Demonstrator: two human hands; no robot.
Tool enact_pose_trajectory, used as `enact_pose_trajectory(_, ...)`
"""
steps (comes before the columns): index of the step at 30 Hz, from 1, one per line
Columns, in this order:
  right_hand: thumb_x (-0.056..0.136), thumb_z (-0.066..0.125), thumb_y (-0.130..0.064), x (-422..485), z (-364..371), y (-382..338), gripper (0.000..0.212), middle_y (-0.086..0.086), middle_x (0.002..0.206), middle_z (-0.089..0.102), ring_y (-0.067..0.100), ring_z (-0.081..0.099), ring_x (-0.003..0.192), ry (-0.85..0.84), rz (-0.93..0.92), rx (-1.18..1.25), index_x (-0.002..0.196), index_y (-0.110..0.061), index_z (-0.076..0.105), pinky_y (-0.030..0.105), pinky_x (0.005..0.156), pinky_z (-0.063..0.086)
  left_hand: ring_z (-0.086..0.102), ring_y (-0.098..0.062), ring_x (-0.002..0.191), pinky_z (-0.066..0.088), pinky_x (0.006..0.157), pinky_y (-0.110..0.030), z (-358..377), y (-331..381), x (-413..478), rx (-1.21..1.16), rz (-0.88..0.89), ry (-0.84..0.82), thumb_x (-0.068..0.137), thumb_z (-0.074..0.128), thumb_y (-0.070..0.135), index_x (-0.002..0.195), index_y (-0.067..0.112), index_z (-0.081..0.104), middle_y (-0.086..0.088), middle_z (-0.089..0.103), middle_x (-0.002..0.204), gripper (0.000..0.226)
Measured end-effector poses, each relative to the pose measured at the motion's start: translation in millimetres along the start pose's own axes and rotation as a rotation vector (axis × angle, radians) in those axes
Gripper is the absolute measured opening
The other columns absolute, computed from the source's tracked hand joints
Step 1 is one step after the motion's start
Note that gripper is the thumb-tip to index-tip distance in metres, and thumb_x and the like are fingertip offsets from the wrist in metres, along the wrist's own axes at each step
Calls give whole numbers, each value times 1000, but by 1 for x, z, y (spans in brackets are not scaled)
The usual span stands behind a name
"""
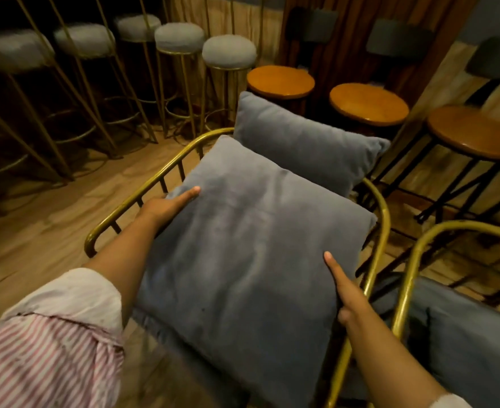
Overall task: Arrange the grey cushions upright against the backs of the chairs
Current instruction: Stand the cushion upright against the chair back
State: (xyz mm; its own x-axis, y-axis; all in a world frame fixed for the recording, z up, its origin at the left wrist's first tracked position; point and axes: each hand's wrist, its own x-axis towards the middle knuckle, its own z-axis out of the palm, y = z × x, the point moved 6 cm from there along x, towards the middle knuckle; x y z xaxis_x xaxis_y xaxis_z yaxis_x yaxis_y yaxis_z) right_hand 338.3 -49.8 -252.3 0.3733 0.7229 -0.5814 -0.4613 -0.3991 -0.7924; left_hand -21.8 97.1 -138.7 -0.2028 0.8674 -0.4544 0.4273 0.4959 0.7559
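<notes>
A large grey cushion [242,248] fills the middle of the view, held over the seat of a gold-railed chair [154,181]. My left hand [166,206] grips its left edge, thumb on top. On the cushion's right edge sits my right hand [347,293], thumb on top and fingers hidden underneath. A second grey cushion [304,142] stands tilted against the far rail of the same chair, just behind the held one.
A second gold-railed chair [410,278] with a grey seat stands close on the right. Gold bar stools with grey padded tops [228,51] line the back left. Round wooden stools [368,103] on black legs stand behind and to the right. The floor is wood.
</notes>
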Motion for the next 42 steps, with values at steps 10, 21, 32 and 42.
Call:
enact_pose_trajectory(10, 62, 80, -52, -122, -136, -107, 76, 8, 111, 69, 28, 66, 96, -54, -71, -7, 125, -17, 59, 39, 68, 53, 55, -37, 122, 44, 102, -53, 50, 68, -162, -60, 178, 47, 28, 60, 93, 135, 22, 51, -11, 54, 140, 129)
enact_pose_trajectory(21, 47, 88, -52, -230, -416, -172, 102, 3, 125, 63, 28, 62, 106, 225, -338, -21, 136, -21, 49, 44, 85, 54, 58, -35, 111, 46, 83, -38, 293, 89, -333, -99, 195, -416, 69, 63, 69, 132, 4, 54, -17, 59, 130, 92)
enact_pose_trajectory(32, 52, 88, -41, -175, -562, -236, 84, 2, 111, 68, 20, 66, 93, 434, -512, -7, 126, -21, 56, 36, 73, 56, 58, -31, 119, 47, 91, -36, 477, 163, -346, -200, 276, -580, 78, 65, 54, 131, 10, 56, -9, 61, 131, 70)
enact_pose_trajectory(42, 28, 87, -61, -30, -619, -281, 119, 1, 126, 63, 23, 60, 113, 507, -487, 110, 134, -20, 52, 42, 100, 48, 53, -25, 122, 45, 100, -40, 618, 224, -260, -291, 339, -616, 73, 78, 35, 140, 20, 44, -1, 56, 135, 77)
